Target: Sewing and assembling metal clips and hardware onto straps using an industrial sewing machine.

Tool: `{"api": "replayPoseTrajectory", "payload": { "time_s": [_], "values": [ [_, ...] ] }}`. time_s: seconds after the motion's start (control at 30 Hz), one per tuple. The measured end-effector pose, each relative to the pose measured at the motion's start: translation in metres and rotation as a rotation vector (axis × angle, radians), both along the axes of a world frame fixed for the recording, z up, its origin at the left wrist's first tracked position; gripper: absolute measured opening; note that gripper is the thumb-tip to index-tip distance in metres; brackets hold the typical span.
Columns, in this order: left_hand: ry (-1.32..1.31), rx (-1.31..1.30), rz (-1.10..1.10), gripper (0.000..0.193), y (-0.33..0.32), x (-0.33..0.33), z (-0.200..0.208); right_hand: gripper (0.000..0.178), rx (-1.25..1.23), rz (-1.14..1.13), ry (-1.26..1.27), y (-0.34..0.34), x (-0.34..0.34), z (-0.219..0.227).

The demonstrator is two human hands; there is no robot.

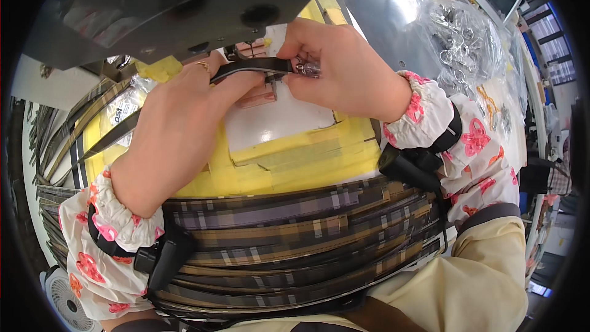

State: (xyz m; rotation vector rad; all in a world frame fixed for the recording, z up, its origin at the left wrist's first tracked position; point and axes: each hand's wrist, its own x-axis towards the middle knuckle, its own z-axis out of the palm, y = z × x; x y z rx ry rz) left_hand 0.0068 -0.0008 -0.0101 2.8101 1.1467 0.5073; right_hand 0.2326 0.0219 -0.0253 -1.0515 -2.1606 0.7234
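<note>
Item: narrow black strap, smooth, looped under machine head.
I see left hand pinching it; right hand grasping its shiny metal ring.

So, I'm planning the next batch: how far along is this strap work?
Nothing here reads as clearly finished. In hand: left hand and right hand hold a dark strap with a metal ring under the machine head. Left: a stack of plaid straps and a bag of rings.

woven plaid strap looks matt and ribbed; a dark strap has a smooth sheen, tipped by a shiny metal ring. yellow tape is dull, creased paper; the clear plastic bag glossy.
</note>
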Motion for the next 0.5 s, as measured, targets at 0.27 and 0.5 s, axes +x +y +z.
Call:
{"api": "replayPoseTrajectory", "payload": {
  "time_s": [0.27, 0.5],
  "values": [
    [-0.021, -0.098, -0.025, 0.038, -0.002, -0.003, 0.006, 0.021, -0.031, 0.086, -0.049, 0.005, 0.011, 0.003],
    [-0.187, -0.302, -0.014, 0.035, 0.000, 0.013, 0.004, 0.020, -0.076, 0.120, -0.012, 0.006, 0.011, 0.002]
  ]
}}
